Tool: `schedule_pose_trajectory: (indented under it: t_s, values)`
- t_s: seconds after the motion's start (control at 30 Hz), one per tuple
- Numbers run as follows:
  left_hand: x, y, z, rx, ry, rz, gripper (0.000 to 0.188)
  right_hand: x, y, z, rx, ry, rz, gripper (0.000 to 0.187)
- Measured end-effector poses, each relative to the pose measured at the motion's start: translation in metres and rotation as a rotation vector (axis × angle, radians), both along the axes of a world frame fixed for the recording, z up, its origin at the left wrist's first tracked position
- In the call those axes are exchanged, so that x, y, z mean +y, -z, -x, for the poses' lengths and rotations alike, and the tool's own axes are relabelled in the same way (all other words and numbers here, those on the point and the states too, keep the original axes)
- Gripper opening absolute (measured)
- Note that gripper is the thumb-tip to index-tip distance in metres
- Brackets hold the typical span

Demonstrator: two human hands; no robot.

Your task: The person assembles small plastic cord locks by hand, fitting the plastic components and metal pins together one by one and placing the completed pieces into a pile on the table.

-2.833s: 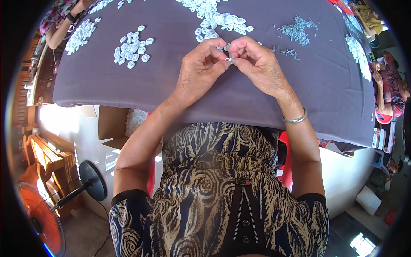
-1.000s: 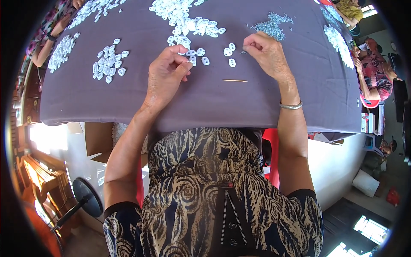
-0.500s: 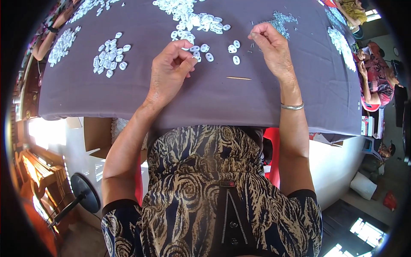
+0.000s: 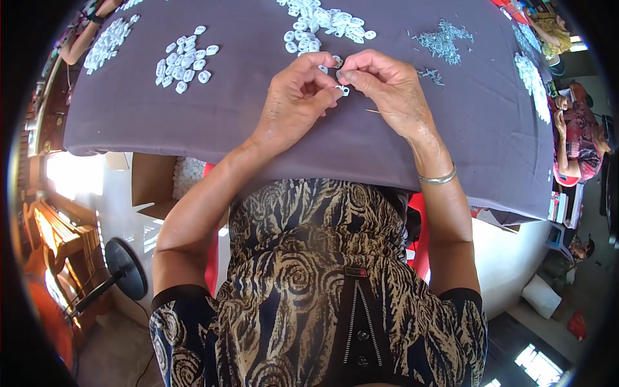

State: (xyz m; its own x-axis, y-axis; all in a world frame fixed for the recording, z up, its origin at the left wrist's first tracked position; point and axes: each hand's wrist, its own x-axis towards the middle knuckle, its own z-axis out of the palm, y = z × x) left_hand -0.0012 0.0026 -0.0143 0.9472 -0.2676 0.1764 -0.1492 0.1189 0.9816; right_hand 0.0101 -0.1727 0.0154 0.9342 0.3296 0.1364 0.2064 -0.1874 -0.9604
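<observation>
My left hand (image 4: 298, 97) pinches a small white oval plastic piece with two holes (image 4: 345, 91) between thumb and fingertips. Right against it, my right hand (image 4: 390, 87) has thumb and forefinger pressed together; whatever they hold is too small to make out. The fingertips of both hands meet over the dark tablecloth (image 4: 213, 122). Just beyond them, a few similar white pieces (image 4: 337, 61) are partly covered by my fingers. A thin wooden stick (image 4: 372, 111) pokes out beside my right hand, which hides the rest of it.
Ahead spreads a large heap of white pieces (image 4: 342, 24), with a smaller pile (image 4: 184, 63) to the left. Small metal screws (image 4: 446, 42) lie scattered at the right. Other people's arms (image 4: 77, 46) and more white piles (image 4: 532, 87) are at the table's sides.
My hands have come together, the left moving right and the right moving left from beside the screws. My right hand now covers most of the wooden stick. The view has shifted slightly.
</observation>
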Motion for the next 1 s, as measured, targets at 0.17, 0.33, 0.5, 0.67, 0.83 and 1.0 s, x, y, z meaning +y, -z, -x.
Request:
schedule_pose_trajectory:
  t_s: [0.17, 0.33, 0.5, 0.67, 0.83, 1.0]
  values:
    - [0.0, -0.001, 0.0, 0.003, 0.001, -0.024, 0.034, -0.001, 0.002, -0.001, -0.02, 0.012, 0.077, 0.01]
    - [0.001, -0.002, 0.001, 0.005, 0.0, -0.043, 0.033, 0.0, -0.001, 0.001, 0.037, -0.007, 0.129, 0.014]
    - [0.0, 0.0, 0.0, -0.002, 0.009, -0.025, 0.033, -0.001, 0.005, -0.001, 0.014, -0.02, 0.134, 0.014]
    - [-0.001, 0.003, 0.0, -0.011, -0.006, -0.043, 0.033, -0.001, 0.006, -0.002, 0.008, -0.031, 0.18, 0.014]
    - [-0.002, 0.007, 0.001, -0.012, -0.013, -0.032, 0.033, 0.002, 0.009, -0.001, 0.012, -0.014, 0.201, 0.014]
    - [-0.003, 0.009, 0.002, -0.023, -0.057, -0.018, 0.03, 0.007, 0.011, 0.001, -0.032, 0.035, 0.259, 0.014]
